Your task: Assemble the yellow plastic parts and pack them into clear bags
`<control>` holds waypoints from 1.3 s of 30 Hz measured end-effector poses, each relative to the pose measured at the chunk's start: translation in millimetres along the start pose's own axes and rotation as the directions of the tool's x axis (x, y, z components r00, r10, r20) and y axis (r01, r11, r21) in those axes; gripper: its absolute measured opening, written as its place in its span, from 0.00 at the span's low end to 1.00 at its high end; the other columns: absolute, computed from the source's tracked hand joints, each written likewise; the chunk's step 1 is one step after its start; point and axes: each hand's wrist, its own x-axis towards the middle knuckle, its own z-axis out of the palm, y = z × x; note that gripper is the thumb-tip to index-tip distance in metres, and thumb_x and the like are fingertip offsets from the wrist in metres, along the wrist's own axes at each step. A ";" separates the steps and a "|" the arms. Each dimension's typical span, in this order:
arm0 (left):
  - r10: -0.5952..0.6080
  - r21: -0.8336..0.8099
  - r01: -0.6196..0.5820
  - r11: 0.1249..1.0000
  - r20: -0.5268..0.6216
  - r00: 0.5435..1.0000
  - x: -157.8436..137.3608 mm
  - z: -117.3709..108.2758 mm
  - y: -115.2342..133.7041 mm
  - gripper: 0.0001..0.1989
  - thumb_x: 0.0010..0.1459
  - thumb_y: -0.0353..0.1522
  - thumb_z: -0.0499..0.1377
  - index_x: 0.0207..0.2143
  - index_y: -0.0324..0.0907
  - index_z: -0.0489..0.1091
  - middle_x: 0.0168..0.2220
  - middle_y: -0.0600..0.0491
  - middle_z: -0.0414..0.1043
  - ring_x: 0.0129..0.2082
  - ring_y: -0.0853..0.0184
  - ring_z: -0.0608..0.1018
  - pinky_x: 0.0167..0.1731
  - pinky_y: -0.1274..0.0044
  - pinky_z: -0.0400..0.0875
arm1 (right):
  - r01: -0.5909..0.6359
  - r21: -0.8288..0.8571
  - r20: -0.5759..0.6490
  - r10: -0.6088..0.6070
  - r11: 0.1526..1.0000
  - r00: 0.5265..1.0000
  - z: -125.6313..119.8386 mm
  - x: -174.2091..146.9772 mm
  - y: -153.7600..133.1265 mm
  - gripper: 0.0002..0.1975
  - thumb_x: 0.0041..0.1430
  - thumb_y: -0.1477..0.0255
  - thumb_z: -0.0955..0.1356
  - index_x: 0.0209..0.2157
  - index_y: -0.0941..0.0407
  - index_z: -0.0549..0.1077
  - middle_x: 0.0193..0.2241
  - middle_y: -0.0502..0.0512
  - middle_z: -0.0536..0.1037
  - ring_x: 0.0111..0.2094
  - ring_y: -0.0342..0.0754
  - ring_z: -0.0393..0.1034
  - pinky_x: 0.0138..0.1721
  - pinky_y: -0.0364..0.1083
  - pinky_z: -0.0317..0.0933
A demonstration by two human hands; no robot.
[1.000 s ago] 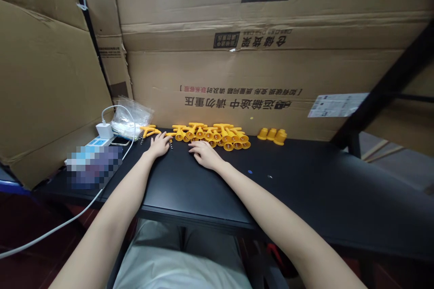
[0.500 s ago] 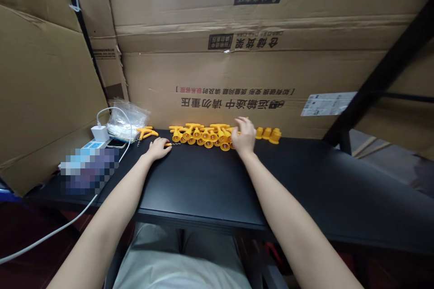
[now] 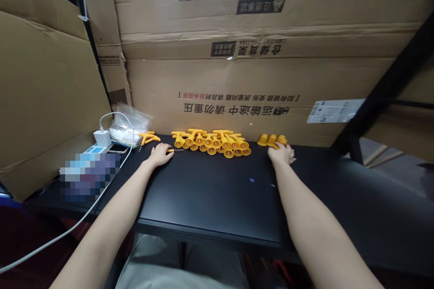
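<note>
My left hand (image 3: 161, 154) rests on the table with its fingers closed on a yellow corkscrew (image 3: 171, 150); its metal spiral points right. Behind it lie yellow corkscrew handles (image 3: 148, 137) with bare spirals. At the right, my right hand (image 3: 282, 154) has its fingers curled at a small group of yellow bell-shaped caps (image 3: 271, 139), closed on one that it mostly covers. Between my hands sits a pile of yellow corkscrews (image 3: 212, 142), their T-shaped handles toward the back and flared mouths facing me.
Cardboard sheets (image 3: 217, 76) wall the back and left of the black table (image 3: 203, 189). On the left stand a white charger (image 3: 102, 137) with a cable, a phone (image 3: 118, 148) and a clear plastic bag (image 3: 130, 122). A black post (image 3: 383, 72) rises at the right.
My right hand has moved right, from the pile's right end to the bell-shaped caps. My left hand stays in place with the corkscrew. The view has tilted up slightly.
</note>
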 end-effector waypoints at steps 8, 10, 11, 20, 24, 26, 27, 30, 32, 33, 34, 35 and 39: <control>0.011 -0.011 -0.011 1.000 -0.006 1.000 0.9 1.4 -1.0 0.16 0.59 0.39 0.52 0.48 0.43 0.67 0.54 0.47 0.67 0.58 0.58 0.64 0.55 0.61 0.59 | -0.118 -0.278 0.192 0.175 0.953 0.966 -12.0 -5.8 -20.6 0.27 0.56 0.71 0.60 0.59 0.56 0.62 0.64 0.66 0.51 0.65 0.61 0.38 0.58 0.62 0.39; 0.019 -0.013 -0.019 1.000 -0.011 1.000 0.8 1.6 -0.9 0.16 0.59 0.38 0.52 0.48 0.43 0.67 0.54 0.47 0.67 0.58 0.58 0.64 0.55 0.63 0.60 | -0.118 -0.320 0.206 0.191 0.940 0.960 -13.7 -8.7 -24.7 0.28 0.57 0.70 0.59 0.60 0.57 0.60 0.64 0.67 0.51 0.65 0.61 0.38 0.58 0.61 0.39; 0.021 -0.011 -0.021 1.000 -0.012 1.000 0.6 1.6 -0.7 0.16 0.59 0.38 0.52 0.48 0.43 0.67 0.54 0.47 0.67 0.58 0.58 0.64 0.55 0.62 0.60 | -0.122 -0.338 0.214 0.202 0.933 0.956 -14.3 -9.4 -26.2 0.28 0.58 0.70 0.59 0.61 0.57 0.59 0.64 0.67 0.51 0.65 0.61 0.38 0.58 0.61 0.38; 0.018 -0.002 -0.018 1.000 -0.016 1.000 -0.4 0.8 0.3 0.17 0.60 0.38 0.51 0.49 0.43 0.67 0.54 0.47 0.67 0.57 0.59 0.64 0.55 0.62 0.60 | -0.141 -0.313 0.188 0.207 0.939 0.960 -16.4 -5.9 -25.9 0.27 0.60 0.70 0.57 0.61 0.56 0.60 0.65 0.61 0.51 0.65 0.58 0.37 0.61 0.61 0.35; 0.020 -0.011 -0.020 1.000 -0.018 1.000 1.5 2.7 -1.3 0.17 0.60 0.38 0.51 0.49 0.43 0.67 0.54 0.47 0.66 0.57 0.59 0.64 0.56 0.63 0.59 | -0.101 -0.268 0.125 0.139 0.958 0.982 -18.6 -10.6 -22.3 0.26 0.60 0.69 0.57 0.60 0.55 0.61 0.63 0.62 0.55 0.64 0.56 0.42 0.62 0.60 0.32; 0.026 -0.018 -0.026 0.999 -0.017 1.000 1.8 3.2 -1.7 0.17 0.59 0.38 0.52 0.49 0.42 0.67 0.54 0.47 0.66 0.58 0.59 0.64 0.56 0.63 0.59 | -0.097 -0.285 0.140 0.141 0.954 0.980 -18.2 -11.1 -21.5 0.26 0.60 0.69 0.57 0.60 0.54 0.62 0.63 0.62 0.55 0.64 0.57 0.42 0.62 0.62 0.31; 0.027 -0.020 -0.027 0.999 -0.016 1.000 1.7 3.2 -1.7 0.17 0.59 0.38 0.52 0.49 0.42 0.67 0.54 0.47 0.66 0.58 0.59 0.64 0.56 0.63 0.59 | -0.098 -0.301 0.152 0.149 0.949 0.977 -17.4 -10.4 -21.4 0.26 0.60 0.69 0.57 0.59 0.54 0.62 0.63 0.62 0.54 0.65 0.57 0.41 0.62 0.62 0.31; 0.022 -0.016 -0.022 1.000 -0.011 1.000 0.4 2.2 -0.6 0.17 0.60 0.38 0.51 0.49 0.43 0.67 0.54 0.47 0.66 0.57 0.59 0.64 0.56 0.61 0.59 | -0.118 -0.351 0.170 0.187 0.929 0.967 -12.9 -4.9 -21.2 0.26 0.60 0.68 0.57 0.60 0.55 0.62 0.65 0.62 0.51 0.65 0.58 0.38 0.61 0.64 0.32; 0.015 -0.012 -0.015 1.000 -0.010 1.000 -0.6 1.3 0.5 0.17 0.60 0.38 0.51 0.49 0.43 0.67 0.54 0.46 0.66 0.57 0.59 0.64 0.56 0.60 0.58 | -0.133 -0.367 0.170 0.207 0.921 0.963 -9.4 0.7 -20.1 0.26 0.60 0.68 0.56 0.60 0.54 0.62 0.65 0.63 0.50 0.66 0.59 0.37 0.60 0.66 0.33; 0.014 -0.010 -0.014 1.000 -0.010 1.000 -1.1 0.9 1.1 0.17 0.60 0.38 0.51 0.49 0.43 0.66 0.54 0.46 0.66 0.57 0.59 0.64 0.56 0.60 0.58 | -0.140 -0.367 0.172 0.215 0.920 0.961 -7.9 3.7 -19.2 0.26 0.60 0.67 0.56 0.60 0.53 0.62 0.65 0.63 0.50 0.66 0.59 0.36 0.59 0.67 0.33; 0.011 -0.009 -0.011 1.000 -0.009 1.000 -1.4 0.6 1.6 0.17 0.60 0.38 0.51 0.50 0.42 0.66 0.54 0.46 0.66 0.57 0.59 0.64 0.56 0.60 0.57 | -0.144 -0.363 0.176 0.219 0.920 0.960 -6.7 6.6 -18.1 0.26 0.60 0.67 0.56 0.60 0.53 0.62 0.65 0.64 0.50 0.66 0.60 0.36 0.59 0.69 0.33; 0.009 -0.009 -0.009 1.000 -0.008 1.000 -1.7 0.3 2.1 0.17 0.60 0.38 0.51 0.50 0.42 0.66 0.54 0.46 0.66 0.58 0.59 0.64 0.56 0.59 0.57 | -0.146 -0.357 0.180 0.221 0.922 0.958 -5.9 9.3 -16.9 0.26 0.60 0.67 0.56 0.60 0.52 0.62 0.65 0.64 0.50 0.66 0.60 0.36 0.58 0.70 0.33; 0.001 -0.016 -0.001 1.000 -0.004 1.000 -1.9 0.2 3.0 0.17 0.60 0.38 0.50 0.50 0.43 0.66 0.55 0.46 0.65 0.58 0.59 0.63 0.56 0.59 0.57 | -0.138 -0.329 0.204 0.213 0.934 0.956 -6.0 15.6 -13.6 0.26 0.59 0.69 0.58 0.59 0.53 0.63 0.62 0.68 0.55 0.65 0.62 0.39 0.56 0.71 0.32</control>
